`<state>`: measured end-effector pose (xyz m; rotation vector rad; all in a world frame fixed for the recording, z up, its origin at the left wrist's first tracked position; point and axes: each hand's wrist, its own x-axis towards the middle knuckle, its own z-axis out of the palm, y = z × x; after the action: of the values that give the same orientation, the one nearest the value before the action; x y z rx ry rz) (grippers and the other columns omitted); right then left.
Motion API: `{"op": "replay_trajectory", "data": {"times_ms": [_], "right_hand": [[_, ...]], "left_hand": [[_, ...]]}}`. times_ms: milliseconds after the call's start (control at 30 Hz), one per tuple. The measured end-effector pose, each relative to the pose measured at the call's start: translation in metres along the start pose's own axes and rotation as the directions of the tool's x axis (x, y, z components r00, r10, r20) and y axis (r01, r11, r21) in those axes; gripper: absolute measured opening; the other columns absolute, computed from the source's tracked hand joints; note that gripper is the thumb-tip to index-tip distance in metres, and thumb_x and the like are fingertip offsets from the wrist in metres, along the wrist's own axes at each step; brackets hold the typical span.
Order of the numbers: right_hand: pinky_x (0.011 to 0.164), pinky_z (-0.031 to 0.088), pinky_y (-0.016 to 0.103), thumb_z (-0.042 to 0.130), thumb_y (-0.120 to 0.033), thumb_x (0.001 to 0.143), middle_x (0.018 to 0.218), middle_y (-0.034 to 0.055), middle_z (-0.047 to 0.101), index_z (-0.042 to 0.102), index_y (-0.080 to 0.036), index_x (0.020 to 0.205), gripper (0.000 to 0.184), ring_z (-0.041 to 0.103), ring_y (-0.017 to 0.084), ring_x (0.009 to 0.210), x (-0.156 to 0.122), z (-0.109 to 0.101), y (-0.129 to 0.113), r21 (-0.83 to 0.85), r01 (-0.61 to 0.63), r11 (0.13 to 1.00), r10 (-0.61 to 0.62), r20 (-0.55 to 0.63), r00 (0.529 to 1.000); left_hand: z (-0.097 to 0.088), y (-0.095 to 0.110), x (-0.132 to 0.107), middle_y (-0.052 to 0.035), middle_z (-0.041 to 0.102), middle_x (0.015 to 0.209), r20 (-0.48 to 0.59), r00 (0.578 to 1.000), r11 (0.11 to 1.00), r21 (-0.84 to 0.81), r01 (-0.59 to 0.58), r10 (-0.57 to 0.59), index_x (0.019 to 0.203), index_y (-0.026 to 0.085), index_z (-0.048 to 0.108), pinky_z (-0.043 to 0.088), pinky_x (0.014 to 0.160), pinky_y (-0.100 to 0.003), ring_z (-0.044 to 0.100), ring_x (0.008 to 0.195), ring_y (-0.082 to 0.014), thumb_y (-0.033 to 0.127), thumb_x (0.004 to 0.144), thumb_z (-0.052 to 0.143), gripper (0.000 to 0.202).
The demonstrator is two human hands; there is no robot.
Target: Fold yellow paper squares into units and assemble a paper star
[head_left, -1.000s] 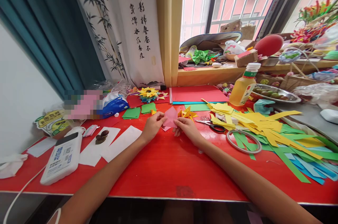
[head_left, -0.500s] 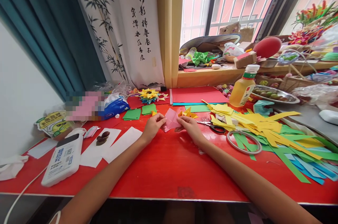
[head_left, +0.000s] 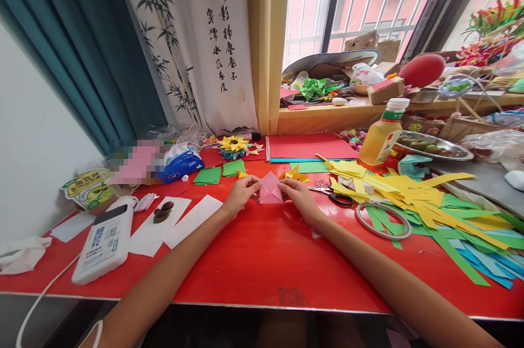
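Note:
A small piece of pink folded paper (head_left: 271, 189) is held up over the middle of the red table (head_left: 237, 271), its top coming to a point and crease lines showing on its face. My left hand (head_left: 242, 195) pinches its left edge between thumb and fingers. On the other edge, my right hand (head_left: 299, 196) pinches it the same way. Just behind the hands lie yellow folded paper pieces (head_left: 295, 174). To the left of them sit green paper squares (head_left: 207, 176). Black-handled scissors (head_left: 340, 199) rest right of my right hand.
Yellow paper strips (head_left: 426, 200) and a roll of tape (head_left: 383, 220) lie at right. A juice bottle (head_left: 382, 132) stands behind them. Red sheets (head_left: 311, 146) are stacked at the back. White papers (head_left: 194, 220) and a white power bank (head_left: 102, 244) lie at left.
The pink paper has turned from a tilted square into a pointed shape with its lower edge level. Both hands still pinch it. The whole view has shifted slightly.

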<state>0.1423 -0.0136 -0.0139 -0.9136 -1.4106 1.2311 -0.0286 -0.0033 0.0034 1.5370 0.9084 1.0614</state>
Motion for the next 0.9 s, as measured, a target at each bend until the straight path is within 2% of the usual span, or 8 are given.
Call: {"op": "replay_trajectory", "data": {"times_ms": [167, 267, 400, 533, 800, 900], "right_hand": [[0.052, 0.038, 0.021, 0.045, -0.038, 0.074, 0.065, 0.0000, 0.054, 0.056, -0.016, 0.070, 0.025, 0.047, 0.011, 0.057, 0.0010, -0.0016, 0.0012, -0.129, 0.047, 0.991, -0.049, -0.010, 0.999], [0.051, 0.037, 0.021, 0.043, -0.040, 0.075, 0.065, 0.0002, 0.053, 0.057, -0.016, 0.072, 0.029, 0.046, 0.012, 0.058, 0.0014, -0.0021, 0.0015, -0.183, 0.067, 0.981, -0.072, -0.018, 0.997], [0.053, 0.040, 0.021, 0.042, -0.041, 0.076, 0.069, 0.0014, 0.054, 0.057, -0.016, 0.078, 0.028, 0.047, 0.013, 0.060, 0.0007, -0.0003, -0.0002, -0.117, 0.055, 0.992, -0.055, 0.009, 0.998], [0.056, 0.041, 0.022, 0.047, -0.037, 0.074, 0.071, 0.0014, 0.055, 0.057, -0.017, 0.079, 0.023, 0.049, 0.012, 0.060, 0.0008, 0.0015, 0.0003, -0.035, 0.041, 0.999, -0.040, 0.017, 0.999], [0.060, 0.043, 0.024, 0.048, -0.034, 0.073, 0.072, 0.0015, 0.056, 0.057, -0.017, 0.078, 0.020, 0.051, 0.013, 0.063, 0.0026, 0.0008, 0.0044, -0.007, 0.043, 0.999, -0.043, 0.022, 0.999], [0.059, 0.043, 0.024, 0.050, -0.031, 0.072, 0.070, 0.0011, 0.056, 0.058, -0.016, 0.075, 0.017, 0.051, 0.012, 0.061, 0.0025, 0.0009, 0.0048, -0.011, 0.038, 0.999, -0.038, 0.029, 0.999]], "left_hand": [[0.0020, 0.0038, -0.0021, 0.0012, 0.052, 0.060, 0.047, 0.999, 1.000, 0.022, 0.007, -0.008, 0.075, 0.013, 0.051, 0.045, 0.050, -0.022, 0.050, 0.052, -0.0085, 0.041, 0.069, 0.056, 0.029], [0.0026, 0.0028, -0.0016, 0.0013, 0.053, 0.062, 0.029, 1.000, 0.999, 0.035, 0.010, -0.011, 0.076, 0.013, 0.050, 0.045, 0.049, -0.022, 0.051, 0.052, -0.0088, 0.040, 0.068, 0.057, 0.029], [0.0013, -0.0011, 0.0007, 0.0028, 0.051, 0.060, -0.040, 0.999, 0.997, 0.078, -0.010, 0.013, 0.072, 0.014, 0.048, 0.045, 0.047, -0.021, 0.051, 0.050, -0.0080, 0.038, 0.066, 0.059, 0.027], [0.0012, -0.0029, 0.0013, 0.0020, 0.052, 0.066, -0.053, 0.998, 0.998, 0.066, -0.020, 0.024, 0.076, 0.015, 0.049, 0.047, 0.048, -0.022, 0.052, 0.054, -0.0086, 0.035, 0.066, 0.059, 0.025], [0.0025, -0.0030, 0.0002, -0.0006, 0.055, 0.071, -0.044, 0.999, 0.999, 0.053, -0.010, 0.012, 0.078, 0.014, 0.053, 0.048, 0.050, -0.023, 0.053, 0.059, -0.0103, 0.033, 0.067, 0.058, 0.022], [0.0035, -0.0019, -0.0003, 0.0005, 0.054, 0.067, -0.069, 0.998, 0.999, 0.049, -0.012, 0.015, 0.083, 0.015, 0.055, 0.048, 0.050, -0.023, 0.052, 0.058, -0.0101, 0.031, 0.066, 0.059, 0.025]]}}
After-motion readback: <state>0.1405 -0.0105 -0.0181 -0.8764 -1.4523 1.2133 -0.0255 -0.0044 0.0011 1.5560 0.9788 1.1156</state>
